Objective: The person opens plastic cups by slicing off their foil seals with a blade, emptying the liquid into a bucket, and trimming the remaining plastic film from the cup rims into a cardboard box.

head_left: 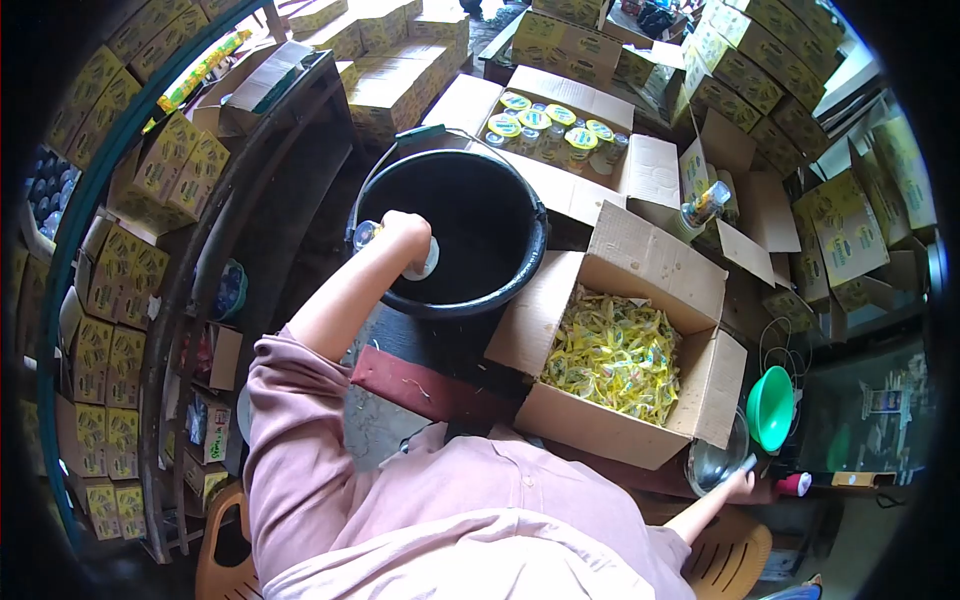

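Observation:
My left hand (403, 238) is closed around a clear plastic jar (367, 234) at the left side of a black bucket (545, 215). The jar is tilted over the bucket's opening, and my fingers hide its middle. Far to the right, my right hand (738, 487) is closed on a small pale object (748, 463), too small to name. It is beside a clear bowl (708, 465) and below a green bowl (770, 408). Between my hands stands an open cardboard box (615, 440) full of small yellow packets (610, 355).
Behind the bucket, an open carton (570, 195) holds several jars with yellow lids (535, 119). Another open carton (750, 245) has a jar (708, 203) at its edge. Stacked yellow cartons (390, 80) fill the back. Wooden shelving (180, 300) stands left, and an orange chair (735, 545) right.

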`<state>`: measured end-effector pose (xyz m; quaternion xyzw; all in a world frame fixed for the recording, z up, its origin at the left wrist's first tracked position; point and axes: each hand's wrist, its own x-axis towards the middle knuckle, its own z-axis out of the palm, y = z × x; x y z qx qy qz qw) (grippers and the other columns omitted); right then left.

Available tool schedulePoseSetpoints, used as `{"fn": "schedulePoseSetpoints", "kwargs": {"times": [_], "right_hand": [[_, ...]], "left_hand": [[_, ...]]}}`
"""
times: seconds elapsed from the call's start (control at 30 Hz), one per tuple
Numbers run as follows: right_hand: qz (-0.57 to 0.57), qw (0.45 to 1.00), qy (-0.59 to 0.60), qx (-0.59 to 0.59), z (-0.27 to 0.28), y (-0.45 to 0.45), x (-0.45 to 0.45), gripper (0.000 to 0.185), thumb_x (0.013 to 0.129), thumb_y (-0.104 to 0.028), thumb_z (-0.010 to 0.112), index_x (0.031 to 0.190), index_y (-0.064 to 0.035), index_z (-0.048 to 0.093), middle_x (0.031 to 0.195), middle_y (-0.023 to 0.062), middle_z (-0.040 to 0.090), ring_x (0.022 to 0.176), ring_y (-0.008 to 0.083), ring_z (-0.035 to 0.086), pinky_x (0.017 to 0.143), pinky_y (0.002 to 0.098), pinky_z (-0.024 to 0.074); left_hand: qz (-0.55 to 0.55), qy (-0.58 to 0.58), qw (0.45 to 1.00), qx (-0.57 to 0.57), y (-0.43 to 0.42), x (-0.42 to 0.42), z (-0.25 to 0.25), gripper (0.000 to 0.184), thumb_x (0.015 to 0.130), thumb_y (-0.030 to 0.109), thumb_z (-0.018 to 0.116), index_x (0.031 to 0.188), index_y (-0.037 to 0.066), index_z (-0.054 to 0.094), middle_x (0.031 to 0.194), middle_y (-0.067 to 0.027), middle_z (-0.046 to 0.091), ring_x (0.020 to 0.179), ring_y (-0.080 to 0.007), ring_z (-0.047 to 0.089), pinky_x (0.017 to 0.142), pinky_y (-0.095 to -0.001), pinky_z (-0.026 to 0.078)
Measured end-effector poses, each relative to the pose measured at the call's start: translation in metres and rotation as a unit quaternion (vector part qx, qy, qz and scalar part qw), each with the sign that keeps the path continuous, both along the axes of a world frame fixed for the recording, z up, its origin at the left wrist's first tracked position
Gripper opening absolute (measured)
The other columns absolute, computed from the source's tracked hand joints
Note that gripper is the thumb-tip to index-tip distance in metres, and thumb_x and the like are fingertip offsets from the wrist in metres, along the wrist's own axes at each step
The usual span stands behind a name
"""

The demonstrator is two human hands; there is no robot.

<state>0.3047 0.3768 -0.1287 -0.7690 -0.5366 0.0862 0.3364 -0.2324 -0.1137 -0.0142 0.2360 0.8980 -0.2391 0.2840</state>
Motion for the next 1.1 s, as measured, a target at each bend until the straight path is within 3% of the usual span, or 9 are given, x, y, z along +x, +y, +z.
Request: {"fn": "schedulePoseSetpoints", "kwargs": {"times": [0.13,0.33,0.4,0.53,0.6,0.67,0.8,0.9,1.1], "right_hand": [[0.204,0.916,0.274,0.210,0.014,0.031,-0.031,0.034,0.079,-0.019,0.063,0.106,0.0000,0.059,0.095,0.0142,0.064,0.085,0.0208,0.060,0.080,0.0306,0.0454],[0.536,0.669,0.506,0.090,0.133,-0.180,-0.295,0.029,0.081,-0.002,0.057,0.109,-0.0002,0.055,0.099,0.0081,0.058,0.084,0.0109,0.054,0.080,0.0244,0.0436],[0.651,0.594,0.472,-0.031,0.129,-0.238,-0.352,0.034,0.076,0.004,0.058,0.108,-0.0092,0.057,0.068,-0.0021,0.053,0.054,0.0035,0.042,0.048,0.0155,0.0348],[0.816,0.539,0.207,-0.021,0.127,-0.318,-0.417,0.024,0.071,-0.004,0.063,0.096,-0.0056,0.062,0.066,0.0071,0.062,0.060,0.0176,0.060,0.060,0.0296,0.0468],[0.836,0.538,0.107,0.033,0.120,-0.326,-0.437,0.024,0.071,-0.004,0.062,0.095,-0.0047,0.061,0.068,0.0108,0.063,0.065,0.0230,0.063,0.062,0.0321,0.0479],[0.841,0.533,0.092,-0.010,0.113,-0.326,-0.446,0.023,0.070,-0.005,0.061,0.093,-0.0046,0.061,0.069,0.0114,0.063,0.065,0.0262,0.062,0.064,0.0346,0.0485],[0.837,0.543,0.072,-0.017,0.112,-0.320,-0.448,0.021,0.071,-0.005,0.060,0.092,-0.0034,0.061,0.068,0.0118,0.063,0.066,0.0269,0.062,0.065,0.0348,0.0489],[0.823,0.554,0.122,-0.029,0.103,-0.312,-0.446,0.024,0.070,-0.005,0.063,0.094,-0.0032,0.061,0.066,0.0100,0.063,0.062,0.0206,0.062,0.061,0.0301,0.0482],[0.709,0.550,0.340,-0.282,0.074,-0.296,-0.438,0.031,0.073,-0.008,0.070,0.101,-0.0016,0.059,0.070,0.0020,0.061,0.059,0.0057,0.052,0.055,0.0202,0.0421]], "left_hand": [[0.059,0.088,0.980,0.166,-0.015,-0.003,0.001,0.055,0.058,0.043,0.073,0.094,0.002,0.064,0.096,-0.0141,0.063,0.088,-0.0256,0.062,0.077,-0.0345,0.050],[0.093,0.190,0.934,0.289,-0.024,0.002,0.027,0.054,0.063,0.041,0.072,0.099,0.003,0.060,0.101,-0.0134,0.061,0.091,-0.0251,0.061,0.078,-0.0348,0.049],[0.082,0.198,0.940,0.266,-0.022,0.009,0.024,0.055,0.063,0.040,0.072,0.100,0.003,0.058,0.099,-0.0131,0.062,0.093,-0.0249,0.060,0.079,-0.0343,0.048],[0.085,0.115,0.974,0.174,-0.023,0.024,0.024,0.055,0.061,0.039,0.072,0.101,0.003,0.059,0.099,-0.0123,0.062,0.093,-0.0242,0.060,0.080,-0.0336,0.048],[0.104,0.221,0.931,0.273,-0.031,0.022,0.022,0.056,0.060,0.040,0.072,0.098,0.001,0.059,0.095,-0.0141,0.062,0.090,-0.0268,0.061,0.079,-0.0344,0.049],[0.078,0.079,0.979,0.170,-0.039,0.018,0.036,0.055,0.060,0.041,0.072,0.096,0.003,0.057,0.092,-0.0138,0.062,0.086,-0.0270,0.062,0.075,-0.0360,0.049],[0.100,0.174,0.948,0.246,-0.043,0.007,0.036,0.056,0.061,0.043,0.071,0.096,0.003,0.055,0.091,-0.0142,0.062,0.085,-0.0270,0.062,0.073,-0.0360,0.049],[0.113,0.197,0.934,0.276,-0.038,0.006,0.027,0.057,0.060,0.043,0.071,0.096,0.001,0.057,0.092,-0.0150,0.062,0.086,-0.0271,0.062,0.074,-0.0357,0.049],[0.061,-0.007,0.982,0.178,-0.030,0.001,0.022,0.058,0.058,0.044,0.073,0.094,0.000,0.060,0.094,-0.0185,0.062,0.088,-0.0297,0.061,0.078,-0.0354,0.048]]}}
